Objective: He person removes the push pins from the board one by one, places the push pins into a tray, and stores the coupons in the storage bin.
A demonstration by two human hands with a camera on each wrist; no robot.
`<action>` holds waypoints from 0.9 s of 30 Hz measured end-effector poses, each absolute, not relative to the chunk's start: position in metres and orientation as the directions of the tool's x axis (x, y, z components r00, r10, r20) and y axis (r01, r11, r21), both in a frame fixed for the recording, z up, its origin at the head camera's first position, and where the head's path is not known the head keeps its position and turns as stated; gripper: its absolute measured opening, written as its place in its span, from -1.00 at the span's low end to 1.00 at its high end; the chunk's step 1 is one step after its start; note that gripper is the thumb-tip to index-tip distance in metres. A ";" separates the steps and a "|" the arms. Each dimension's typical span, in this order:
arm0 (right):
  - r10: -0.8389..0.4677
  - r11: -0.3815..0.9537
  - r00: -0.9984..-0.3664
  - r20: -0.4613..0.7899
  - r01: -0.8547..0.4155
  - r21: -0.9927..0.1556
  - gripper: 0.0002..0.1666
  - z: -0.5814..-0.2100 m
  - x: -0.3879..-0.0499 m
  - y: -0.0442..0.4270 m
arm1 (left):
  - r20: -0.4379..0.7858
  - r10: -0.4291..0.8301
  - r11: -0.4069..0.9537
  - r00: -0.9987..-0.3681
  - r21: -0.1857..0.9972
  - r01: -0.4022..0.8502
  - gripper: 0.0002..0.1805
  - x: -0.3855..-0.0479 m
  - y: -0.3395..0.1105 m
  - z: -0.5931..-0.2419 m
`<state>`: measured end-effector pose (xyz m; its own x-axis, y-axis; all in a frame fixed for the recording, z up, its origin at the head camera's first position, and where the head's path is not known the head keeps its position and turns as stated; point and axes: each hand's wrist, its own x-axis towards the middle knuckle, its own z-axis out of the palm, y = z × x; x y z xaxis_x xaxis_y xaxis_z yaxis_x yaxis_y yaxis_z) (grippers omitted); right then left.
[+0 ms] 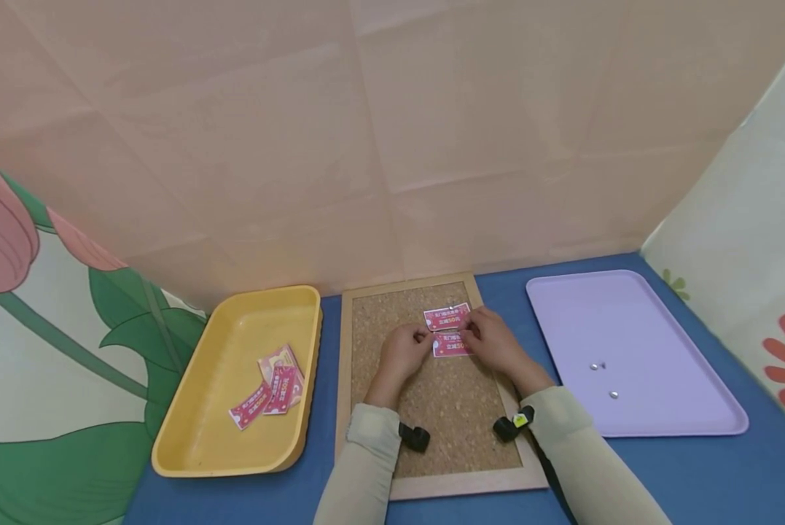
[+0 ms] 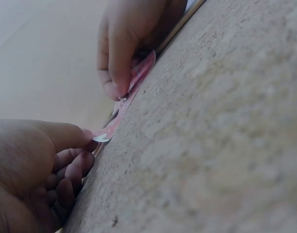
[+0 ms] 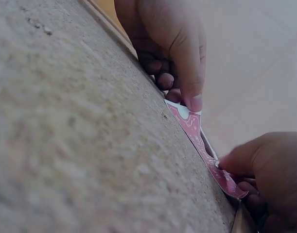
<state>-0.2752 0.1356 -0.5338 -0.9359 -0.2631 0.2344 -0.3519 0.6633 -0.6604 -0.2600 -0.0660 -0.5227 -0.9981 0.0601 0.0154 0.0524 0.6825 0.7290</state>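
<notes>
A pink-and-white paper coupon (image 1: 450, 345) lies against the cork board (image 1: 444, 423), just below another pink coupon (image 1: 446, 316). At its left end my left hand (image 1: 401, 357) pinches the corner between thumb and fingers, which shows in the left wrist view as the left hand (image 2: 36, 165) at the coupon (image 2: 112, 126). My right hand (image 1: 496, 341) is at the coupon's upper right part. In the right wrist view, that right hand (image 3: 279, 170) holds a small silver thumbtack (image 3: 217, 164) under its thumb tip, against the coupon (image 3: 192, 128). The tack's point is hidden.
On the left, a yellow tray (image 1: 195, 408) holds several paper coupons (image 1: 282, 390). To the right lies a lilac tray (image 1: 654, 335) with a few silver thumbtacks (image 1: 614, 394). The board's wooden frame (image 1: 471, 483) rests on a blue tablecloth (image 1: 687, 477), with a beige backdrop (image 1: 392, 146) behind.
</notes>
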 end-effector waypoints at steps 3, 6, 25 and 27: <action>-0.262 0.657 -0.937 0.232 -0.349 -0.668 -0.89 -0.533 -0.275 0.137 | 0.018 0.064 0.679 -0.998 0.732 0.057 -0.83 -0.260 -0.066 -0.522; -0.267 0.650 -0.935 0.233 -0.353 -0.672 -0.88 -0.532 -0.275 0.138 | 0.018 0.066 0.678 -0.998 0.733 0.058 -0.83 -0.260 -0.066 -0.522; -0.278 0.634 -0.936 0.214 -0.346 -0.692 -0.90 -0.532 -0.274 0.141 | 0.023 0.064 0.676 -0.998 0.735 0.061 -0.84 -0.259 -0.067 -0.521; -0.272 0.636 -0.940 0.204 -0.335 -0.695 -0.90 -0.532 -0.274 0.141 | 0.021 0.065 0.676 -0.998 0.735 0.059 -0.83 -0.259 -0.067 -0.520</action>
